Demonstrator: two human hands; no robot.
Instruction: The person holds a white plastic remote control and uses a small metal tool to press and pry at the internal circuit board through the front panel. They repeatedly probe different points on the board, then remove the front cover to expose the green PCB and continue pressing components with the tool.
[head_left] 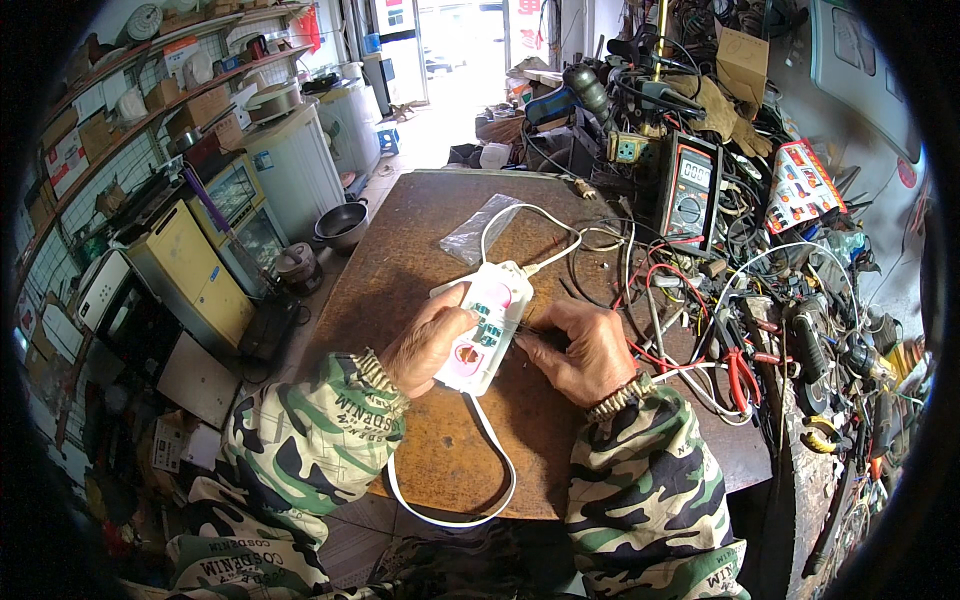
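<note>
A white power strip (pixel 497 335) lies at a slant over the wooden table, its pink and green inner parts showing. My left hand (pixel 428 345) grips its left edge, the thumb resting on top. At its right side, my right hand (pixel 583 350) is closed in a pinch on something thin and dark that reaches toward the strip; its kind is too small to make out. From the strip's near end a white cable (pixel 512 480) loops down past the table edge. Another white cord (pixel 556 262) curls by its far end.
A clear plastic bag (pixel 478 232) lies on the wooden table (pixel 400 215) beyond the strip. To the right stand a multimeter (pixel 690 190), red-handled pliers (pixel 741 380) and a heap of tangled wires and tools. Old appliances and loaded shelves line the left; a black pot (pixel 342 222) sits there.
</note>
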